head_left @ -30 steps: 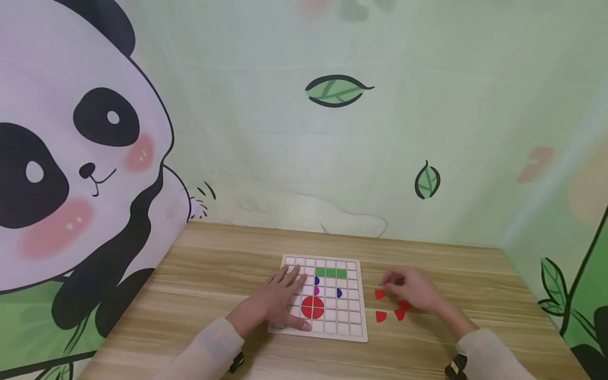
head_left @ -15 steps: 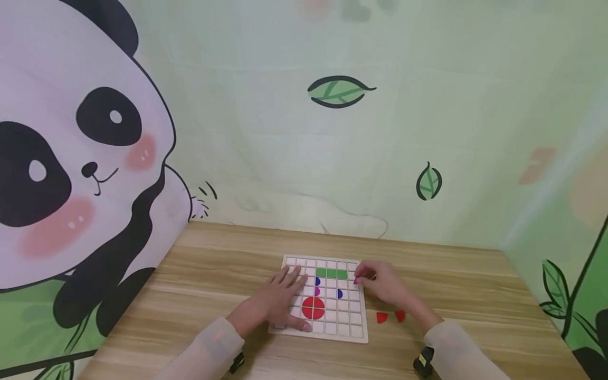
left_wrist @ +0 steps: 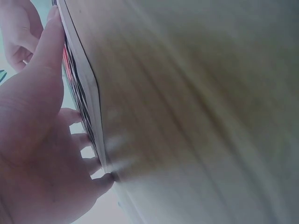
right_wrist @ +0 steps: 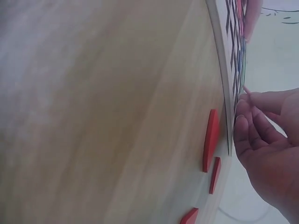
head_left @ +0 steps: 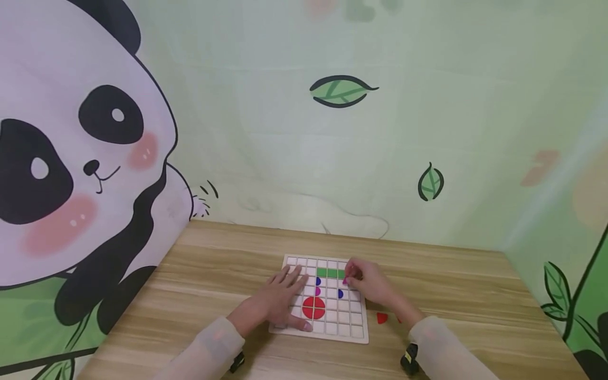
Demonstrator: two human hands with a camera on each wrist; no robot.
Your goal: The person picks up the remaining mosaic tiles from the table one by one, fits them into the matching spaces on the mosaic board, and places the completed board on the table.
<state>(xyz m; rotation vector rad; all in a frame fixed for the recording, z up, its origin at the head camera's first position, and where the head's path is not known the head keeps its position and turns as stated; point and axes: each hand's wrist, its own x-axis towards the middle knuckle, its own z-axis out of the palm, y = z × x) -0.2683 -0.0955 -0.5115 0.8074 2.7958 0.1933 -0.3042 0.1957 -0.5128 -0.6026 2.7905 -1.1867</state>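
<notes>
A white gridded board (head_left: 344,331) lies on the table. My left hand (head_left: 280,298) rests spread over its left side, thumb at the near edge. Above the board's right part, my right hand (head_left: 369,282) pinches a small magenta piece (head_left: 346,281) between thumb and fingertips; its shape is mostly hidden. Three green squares (head_left: 328,273) sit in a row near the far edge, the right one partly behind the fingers. Below them are two blue half-circles (head_left: 340,294) and a magenta half-circle (head_left: 317,291). Red quarter pieces (head_left: 307,302) form a circle nearer me.
Loose red pieces (head_left: 382,317) lie on the wooden table (head_left: 228,248) right of the board, one partly behind my right wrist. Several red pieces (right_wrist: 211,140) show in the right wrist view. A wall cloth with a panda print (head_left: 95,169) stands behind and left.
My right hand has moved left from the loose red pieces to above the board's right part, carrying the magenta piece. The left hand has stayed on the board.
</notes>
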